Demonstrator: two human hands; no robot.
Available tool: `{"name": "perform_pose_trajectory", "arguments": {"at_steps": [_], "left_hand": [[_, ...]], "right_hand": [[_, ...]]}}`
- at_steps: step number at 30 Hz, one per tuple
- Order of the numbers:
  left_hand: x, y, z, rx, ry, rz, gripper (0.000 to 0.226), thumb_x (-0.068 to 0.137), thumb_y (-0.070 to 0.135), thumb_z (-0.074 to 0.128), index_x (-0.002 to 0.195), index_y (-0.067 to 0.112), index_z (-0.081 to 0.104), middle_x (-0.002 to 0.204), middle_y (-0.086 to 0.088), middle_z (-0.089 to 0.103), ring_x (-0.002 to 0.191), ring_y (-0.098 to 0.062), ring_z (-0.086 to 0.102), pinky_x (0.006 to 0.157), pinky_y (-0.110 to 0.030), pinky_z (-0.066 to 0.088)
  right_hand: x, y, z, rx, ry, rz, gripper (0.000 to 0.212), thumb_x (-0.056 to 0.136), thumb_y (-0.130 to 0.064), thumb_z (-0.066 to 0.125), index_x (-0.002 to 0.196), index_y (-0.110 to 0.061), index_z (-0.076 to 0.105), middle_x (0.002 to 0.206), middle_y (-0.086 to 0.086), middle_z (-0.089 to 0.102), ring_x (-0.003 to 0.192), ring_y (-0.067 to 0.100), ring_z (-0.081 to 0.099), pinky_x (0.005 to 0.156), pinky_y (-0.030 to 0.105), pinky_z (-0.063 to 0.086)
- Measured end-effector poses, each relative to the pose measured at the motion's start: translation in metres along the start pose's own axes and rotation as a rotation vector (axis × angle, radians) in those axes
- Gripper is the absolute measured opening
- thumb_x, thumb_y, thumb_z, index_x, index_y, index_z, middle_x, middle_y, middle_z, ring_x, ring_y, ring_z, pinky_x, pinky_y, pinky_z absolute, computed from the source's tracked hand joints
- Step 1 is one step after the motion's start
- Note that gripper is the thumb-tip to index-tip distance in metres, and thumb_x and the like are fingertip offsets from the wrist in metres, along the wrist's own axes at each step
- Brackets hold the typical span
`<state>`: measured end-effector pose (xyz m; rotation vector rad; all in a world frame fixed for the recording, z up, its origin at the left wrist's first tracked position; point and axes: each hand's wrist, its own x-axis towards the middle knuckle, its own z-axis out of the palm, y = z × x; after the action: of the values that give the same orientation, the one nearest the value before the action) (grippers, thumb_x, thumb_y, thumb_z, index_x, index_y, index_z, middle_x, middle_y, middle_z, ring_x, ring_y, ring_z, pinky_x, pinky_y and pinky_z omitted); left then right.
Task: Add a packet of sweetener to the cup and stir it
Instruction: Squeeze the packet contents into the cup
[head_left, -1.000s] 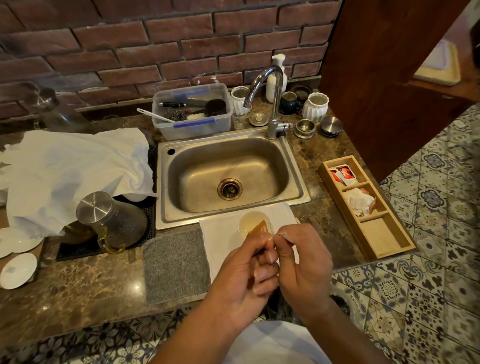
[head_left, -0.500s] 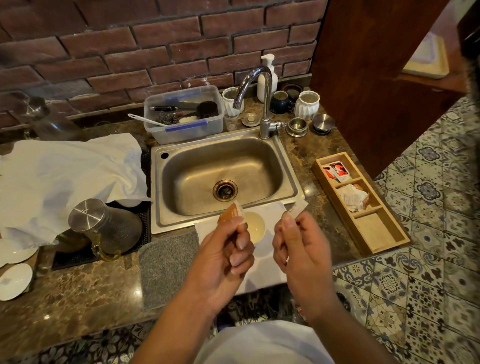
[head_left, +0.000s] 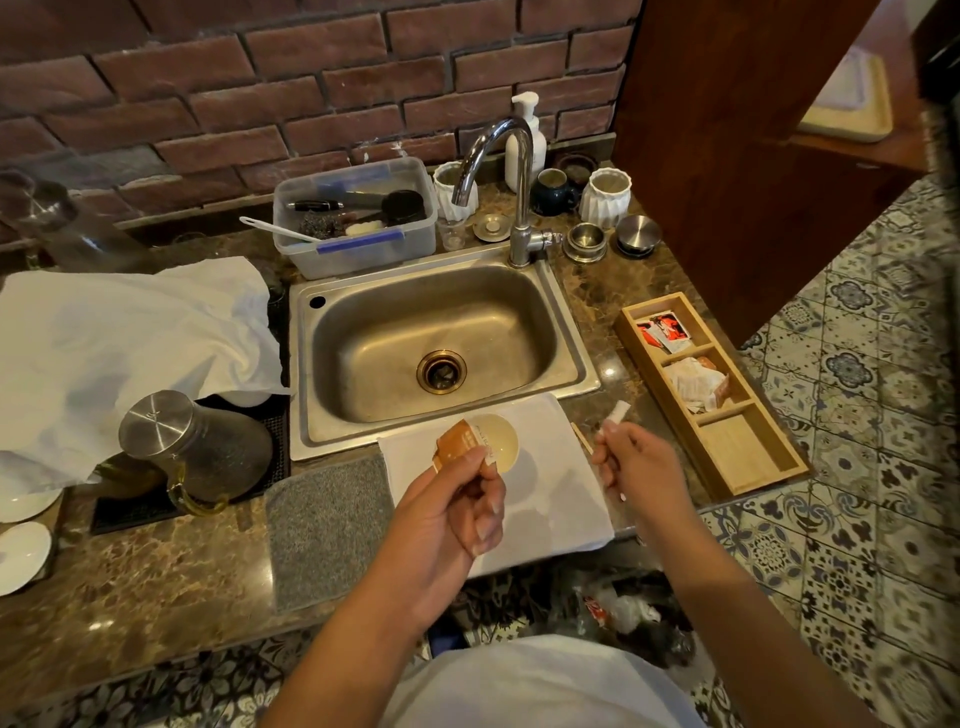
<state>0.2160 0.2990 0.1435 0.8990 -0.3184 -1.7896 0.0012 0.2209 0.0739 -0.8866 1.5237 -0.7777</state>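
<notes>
Starting at nine o'clock, a rumpled white cloth (head_left: 130, 332) lies over the counter, and below it a glass carafe with a steel lid (head_left: 195, 447) stands on a dark mat, well apart from the work. A grey pad (head_left: 327, 525) lies at about seven o'clock of the steel sink (head_left: 436, 338), just beside a white napkin (head_left: 561, 499) that seems laid there to catch spills. On the napkin, close to the sink's front rim, sits the cup (head_left: 501, 441), small, pale and holding a pale liquid.

The left hand (head_left: 447, 519) is curled, thumb and fingertips pinched on the brown sweetener packet (head_left: 460, 447), which is tilted over the cup's rim at its nine o'clock, probably so the contents fall straight in; no grains can be made out. The right hand (head_left: 634, 467), at three o'clock of the cup and clear of it, pinches a small white strip (head_left: 618, 414), likely the torn-off top, held aside out of the way. A thin wooden stirrer (head_left: 582, 439) lies on the counter between napkin and right hand, within easy reach for stirring. Farther right, a wooden tray (head_left: 748, 462) keeps spare packets in its two far compartments, its nearest empty.
</notes>
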Motion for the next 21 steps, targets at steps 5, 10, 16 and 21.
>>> {"name": "perform_pose_trajectory", "arguments": {"at_steps": [5, 10, 16, 21], "left_hand": [[0.007, -0.012, -0.009, 0.013, 0.078, -0.012, 0.018, 0.094, 0.019, 0.061, 0.084, 0.006, 0.065, 0.062, -0.009, 0.053, 0.044, -0.012, 0.044, 0.04, -0.022, 0.032], [0.011, -0.02, -0.003, 0.068, 0.096, -0.032, 0.02, 0.096, 0.02, 0.056, 0.084, 0.006, 0.064, 0.064, -0.009, 0.051, 0.046, -0.012, 0.042, 0.042, -0.022, 0.032], [0.018, -0.027, 0.006, 0.123, 0.107, -0.053, 0.017, 0.095, 0.022, 0.059, 0.087, 0.007, 0.063, 0.066, -0.009, 0.051, 0.049, -0.013, 0.042, 0.044, -0.023, 0.031], [0.024, -0.03, 0.012, 0.116, 0.109, -0.05, 0.017, 0.094, 0.022, 0.06, 0.087, 0.006, 0.063, 0.066, -0.01, 0.051, 0.05, -0.013, 0.043, 0.044, -0.023, 0.031]], "right_hand": [[0.055, 0.049, -0.025, -0.22, 0.13, 0.164, 0.032, 0.105, -0.025, 0.05, 0.09, -0.007, 0.071, 0.071, 0.009, 0.065, 0.057, 0.02, 0.053, 0.055, 0.032, 0.047], [0.09, 0.068, -0.045, -0.399, 0.184, 0.234, 0.018, 0.101, -0.026, 0.057, 0.096, -0.017, 0.072, 0.086, 0.006, 0.073, 0.071, 0.016, 0.062, 0.06, 0.028, 0.051], [0.114, 0.077, -0.063, -0.589, 0.167, 0.271, 0.022, 0.098, -0.03, 0.062, 0.087, -0.014, 0.071, 0.083, 0.008, 0.072, 0.071, 0.02, 0.064, 0.065, 0.035, 0.056], [0.115, 0.09, -0.069, -0.681, 0.139, 0.27, 0.022, 0.098, -0.032, 0.06, 0.089, -0.013, 0.066, 0.085, 0.009, 0.069, 0.075, 0.021, 0.065, 0.067, 0.034, 0.055]]}}
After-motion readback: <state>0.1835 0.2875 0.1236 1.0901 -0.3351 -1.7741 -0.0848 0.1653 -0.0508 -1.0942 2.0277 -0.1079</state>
